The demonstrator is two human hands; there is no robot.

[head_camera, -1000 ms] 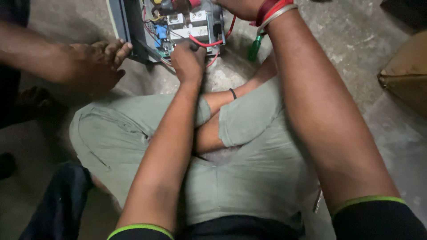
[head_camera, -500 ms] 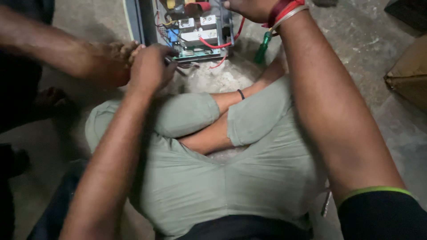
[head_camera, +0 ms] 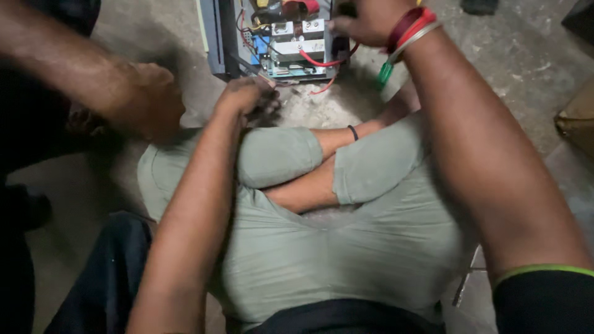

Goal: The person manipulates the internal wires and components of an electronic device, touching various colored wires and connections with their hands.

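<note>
An open metal device case [head_camera: 213,43] with circuit boards and red wires [head_camera: 318,62] stands on the concrete floor in front of my crossed legs. My left hand [head_camera: 244,99] is closed in a fist just below the case's front edge, gripping a thin dark tool [head_camera: 250,65] whose shaft points at the boards. My right hand [head_camera: 365,21], with red and white bangles at the wrist, grips the upper right side of the case. A green handle [head_camera: 385,73] shows under my right wrist.
Another person's hand [head_camera: 145,99] hovers to the left of the case, its arm coming from the top left. A brown box [head_camera: 578,120] sits at the right edge. A thin metal tool [head_camera: 464,284] lies on the floor by my right thigh.
My left hand slid left along the case front, then drew back slightly from it. The other person's hand left the case and moved left. My right hand stayed on the case.
</note>
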